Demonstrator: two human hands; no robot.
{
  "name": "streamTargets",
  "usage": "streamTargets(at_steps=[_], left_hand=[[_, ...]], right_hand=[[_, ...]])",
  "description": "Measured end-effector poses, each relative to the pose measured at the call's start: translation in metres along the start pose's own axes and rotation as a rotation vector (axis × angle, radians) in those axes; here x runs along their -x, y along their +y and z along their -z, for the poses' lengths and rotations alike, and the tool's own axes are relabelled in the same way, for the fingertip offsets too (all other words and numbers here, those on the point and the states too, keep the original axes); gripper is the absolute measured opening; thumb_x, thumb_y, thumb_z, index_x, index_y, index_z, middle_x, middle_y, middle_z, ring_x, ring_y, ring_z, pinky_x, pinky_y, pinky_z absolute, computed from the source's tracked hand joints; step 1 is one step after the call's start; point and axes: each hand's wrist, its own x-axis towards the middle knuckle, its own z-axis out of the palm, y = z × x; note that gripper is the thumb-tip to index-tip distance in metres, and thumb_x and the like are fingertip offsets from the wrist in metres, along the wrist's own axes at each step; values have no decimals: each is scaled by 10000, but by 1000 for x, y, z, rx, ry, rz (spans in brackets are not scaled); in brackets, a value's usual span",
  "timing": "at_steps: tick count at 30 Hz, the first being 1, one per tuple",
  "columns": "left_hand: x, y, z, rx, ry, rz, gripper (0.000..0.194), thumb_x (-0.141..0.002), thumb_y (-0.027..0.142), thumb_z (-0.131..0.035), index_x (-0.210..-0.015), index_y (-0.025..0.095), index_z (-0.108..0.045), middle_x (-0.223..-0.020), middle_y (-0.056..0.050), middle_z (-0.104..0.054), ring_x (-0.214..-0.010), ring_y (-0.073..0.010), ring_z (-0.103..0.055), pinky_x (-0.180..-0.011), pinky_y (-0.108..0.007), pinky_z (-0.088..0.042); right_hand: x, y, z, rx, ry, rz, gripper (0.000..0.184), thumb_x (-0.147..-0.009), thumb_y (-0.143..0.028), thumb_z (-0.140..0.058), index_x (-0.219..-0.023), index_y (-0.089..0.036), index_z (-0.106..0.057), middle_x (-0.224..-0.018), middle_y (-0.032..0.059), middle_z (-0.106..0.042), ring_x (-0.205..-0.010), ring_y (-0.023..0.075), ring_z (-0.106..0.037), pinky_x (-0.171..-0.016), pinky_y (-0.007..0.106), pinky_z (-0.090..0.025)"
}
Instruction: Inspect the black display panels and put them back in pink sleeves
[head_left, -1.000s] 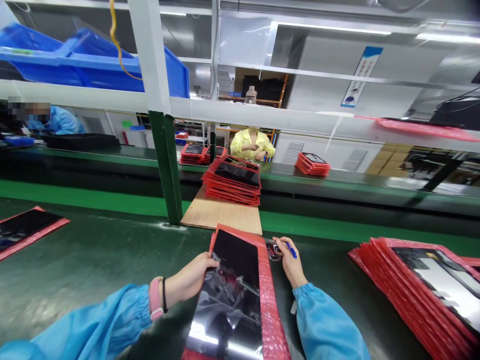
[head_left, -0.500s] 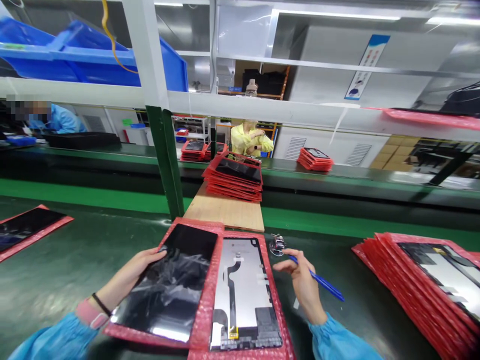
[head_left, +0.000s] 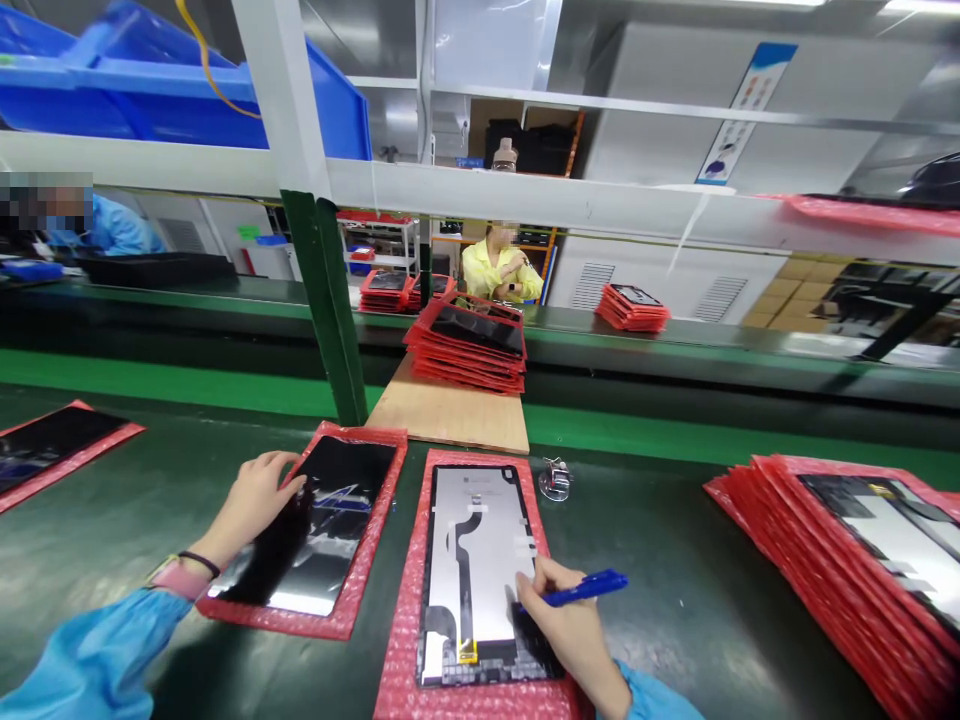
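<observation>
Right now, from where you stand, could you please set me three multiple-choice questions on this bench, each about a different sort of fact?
1. Where is the person's left hand?
A) On the wooden board
B) On the black-faced panel in its red bubble sleeve
C) On the stack at the far right

2. What colour is the pen in the right hand?
A) Red
B) Yellow
C) Blue

3. Which side of the panel under the right hand faces up?
A) A glossy black side
B) A silver side with a dark curved strip
C) A bare green side

Answers: 1 B, since the fingers lie on the panel's edge. 2 C, since the pen's body shows blue. 3 B, since the silver surface and strip are visible.
</observation>
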Motion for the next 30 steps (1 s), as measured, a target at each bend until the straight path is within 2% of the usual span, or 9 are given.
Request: streamTargets(at_steps=[2,6,10,13,15,18,25,30], left_hand=[[12,12,-14,23,-46,-29,381,-470,388,-773,-790,222,-647,-1055,-112,-687,-1223,-404,-468,-1090,-494,-278],[52,37,-53,161,-256,5,429,-547,426,-762,-897,201,-661,-901,-64,-691,-969,-292,-613,-950,-408,-438],[94,56,-87,359,-514,183,406,-569,333,-783,-913,152,-668,-820,-72,-691,-770,-236,-656,-736,-352,-525],[113,65,-101,496,-632,348,359,-592,229,-775,-920,125,-670,-910,-115,-710,-833,-230,-678,-826,-359,-526],[117,70,-104,573,-649,457,347,-601,168,-757,-931,127,-659,-955,-119,-710,-854,-213,-682,-875,-351,-510],[118,78,-104,650,-627,567,326,-606,127,-727,-917,145,-632,-891,-69,-698,-766,-172,-674,-850,-328,-507],[117,84,-116,610,-542,674,290,-586,105,-692,-838,182,-570,-711,14,-635,-643,-143,-614,-673,-283,-482],[109,80,-126,527,-507,692,200,-564,142,-708,-665,172,-538,-566,27,-588,-530,-127,-559,-565,-243,-410]], right_hand=[[-1,-2,0,38,0,7,399,-676,-387,-629,-464,-242,-323,-439,-69,-323,-452,111,-330,-521,280,-239],[-1,-6,-1,66,-5,4,373,-654,-375,-605,-454,-242,-320,-434,-65,-313,-442,111,-319,-524,288,-233],[0,-5,-2,25,20,-23,375,-648,-367,-619,-447,-242,-327,-434,-59,-320,-448,117,-343,-525,285,-240],[-1,-3,0,-65,41,-60,413,-651,-406,-659,-450,-246,-336,-422,-56,-347,-443,116,-344,-510,277,-257],[-3,-2,1,-153,39,-93,445,-674,-479,-668,-462,-251,-350,-397,-54,-373,-415,115,-346,-484,272,-275],[-6,1,1,-293,28,-136,478,-695,-564,-681,-499,-248,-381,-373,-63,-395,-383,109,-355,-466,262,-306],[-6,8,-2,-529,20,-197,499,-703,-553,-730,-544,-223,-391,-419,-82,-392,-402,78,-342,-460,222,-273],[-8,8,-2,-609,0,-226,486,-697,-530,-753,-555,-212,-414,-465,-88,-379,-421,65,-314,-466,214,-281]])
